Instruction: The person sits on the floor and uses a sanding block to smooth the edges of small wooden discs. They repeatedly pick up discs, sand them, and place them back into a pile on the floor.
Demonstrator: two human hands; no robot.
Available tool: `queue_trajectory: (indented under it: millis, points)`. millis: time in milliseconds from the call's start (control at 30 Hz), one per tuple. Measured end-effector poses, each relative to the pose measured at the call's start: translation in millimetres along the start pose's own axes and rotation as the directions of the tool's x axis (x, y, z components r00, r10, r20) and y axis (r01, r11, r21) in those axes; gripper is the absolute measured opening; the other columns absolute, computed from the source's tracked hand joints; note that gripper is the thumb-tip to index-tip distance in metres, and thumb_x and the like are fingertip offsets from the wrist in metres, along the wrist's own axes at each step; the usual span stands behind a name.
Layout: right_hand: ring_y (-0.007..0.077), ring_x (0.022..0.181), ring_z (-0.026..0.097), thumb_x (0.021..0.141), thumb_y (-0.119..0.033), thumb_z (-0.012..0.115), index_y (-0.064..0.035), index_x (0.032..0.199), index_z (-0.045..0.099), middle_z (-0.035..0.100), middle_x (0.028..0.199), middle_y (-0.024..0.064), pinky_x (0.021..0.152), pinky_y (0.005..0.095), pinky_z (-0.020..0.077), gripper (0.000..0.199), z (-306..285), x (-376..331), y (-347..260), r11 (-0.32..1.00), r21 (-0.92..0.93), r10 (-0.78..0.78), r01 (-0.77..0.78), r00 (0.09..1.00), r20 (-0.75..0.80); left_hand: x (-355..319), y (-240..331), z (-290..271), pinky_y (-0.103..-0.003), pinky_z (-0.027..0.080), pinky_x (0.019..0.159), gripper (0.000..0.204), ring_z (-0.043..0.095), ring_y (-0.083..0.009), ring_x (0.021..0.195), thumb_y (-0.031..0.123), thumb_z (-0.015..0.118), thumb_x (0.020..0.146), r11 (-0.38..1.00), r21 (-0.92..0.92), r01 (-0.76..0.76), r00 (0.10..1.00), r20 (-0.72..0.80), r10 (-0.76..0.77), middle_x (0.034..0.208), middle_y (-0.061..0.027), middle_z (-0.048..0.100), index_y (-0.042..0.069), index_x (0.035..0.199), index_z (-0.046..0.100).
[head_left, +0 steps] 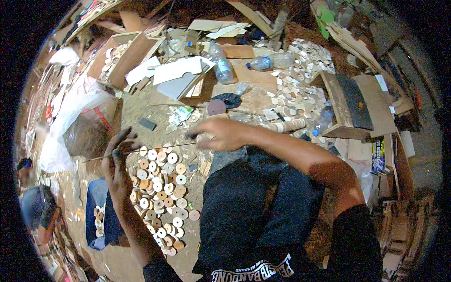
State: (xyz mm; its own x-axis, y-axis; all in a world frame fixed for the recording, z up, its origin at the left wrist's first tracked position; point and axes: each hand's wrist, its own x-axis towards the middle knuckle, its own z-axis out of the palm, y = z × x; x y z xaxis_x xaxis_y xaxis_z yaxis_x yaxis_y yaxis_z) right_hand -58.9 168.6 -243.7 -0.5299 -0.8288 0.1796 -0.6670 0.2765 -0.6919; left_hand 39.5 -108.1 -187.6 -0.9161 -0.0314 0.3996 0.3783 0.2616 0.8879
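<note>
A thin straight rod [164, 147] runs nearly level between my hands. My right hand [216, 134] closes round its right end. My left hand [117, 152] is raised, its fingers loosely bent about the rod farther left, with the rod's tip poking out beyond the wrist. No disc shows on the rod. Just below it lies a heap of small round wooden discs [164, 197] with centre holes, in pale and brown tones. Past my right wrist, a row of discs stacked into a roll [286, 125] lies partly behind my forearm.
A blue container [96, 214] with discs stands left of the heap. A clear plastic bag [89, 122] is farther left. Ahead lie white boards [176, 70], plastic bottles [223, 69] and scattered wood offcuts [298, 96]. A wooden box [340, 105] stands right. Another person [40, 211] sits far left.
</note>
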Motion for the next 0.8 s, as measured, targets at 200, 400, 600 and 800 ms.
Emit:
queue_trajectory:
  millis: [200, 400, 600, 800]
  points:
    - [0.0329, 0.087, 0.064, 0.088, -0.018, 0.054, -0.0019, 0.118, 0.057, 0.065, 0.096, 0.0226, 0.080, 0.0422, 0.0497, 0.035, 14.5, 9.0, 11.5, 0.986, -0.069, 0.161, -0.149, 0.963, 0.214, -27.8, -46.4, -16.5, -0.019, 0.034, 0.049, 0.033, 0.040, -0.0035, 0.057, 0.024, 0.050, 0.098, 0.980, 0.071, 0.188, 0.963, -0.208, -0.170, 0.080, 0.0026, 0.050, 0.004, 0.122, 0.057]
    - [0.0303, 0.077, 0.062, 0.091, -0.014, 0.050, 0.0017, 0.098, 0.058, 0.062, 0.081, 0.0186, 0.071, 0.0391, 0.0468, 0.019, -13.1, 11.2, 8.1, 0.983, -0.083, 0.142, -0.163, 0.966, -0.216, -141.3, -201.7, -9.0, -0.043, 0.047, 0.076, 0.031, 0.055, -0.0382, 0.086, 0.009, 0.070, 0.073, 0.621, 0.764, 0.175, 0.928, 0.083, -0.364, 0.094, -0.0219, 0.054, 0.003, 0.100, 0.056]
    - [0.0323, 0.068, 0.059, 0.091, -0.014, 0.051, 0.0032, 0.091, 0.056, 0.060, 0.074, 0.0195, 0.063, 0.0403, 0.0431, 0.017, -16.9, 4.7, 1.0, 0.984, -0.105, 0.122, -0.143, 0.976, -0.183, -229.9, -253.9, 39.9, -0.045, 0.051, 0.071, 0.041, 0.057, -0.0323, 0.098, 0.017, 0.065, 0.078, 0.346, 0.929, 0.132, 0.883, 0.048, -0.467, 0.113, -0.0125, 0.051, 0.016, 0.119, 0.057]
    - [0.0322, 0.068, 0.059, 0.091, -0.014, 0.051, 0.0027, 0.091, 0.057, 0.061, 0.074, 0.0184, 0.064, 0.0395, 0.0440, 0.017, -13.0, 8.8, -1.7, 0.986, -0.146, 0.059, -0.086, 0.981, -0.182, -214.6, -261.4, 68.7, -0.041, 0.054, 0.056, 0.023, 0.055, -0.0359, 0.091, 0.015, 0.054, 0.085, 0.286, 0.953, 0.098, 0.885, 0.047, -0.462, 0.104, -0.0141, 0.047, 0.013, 0.108, 0.058]
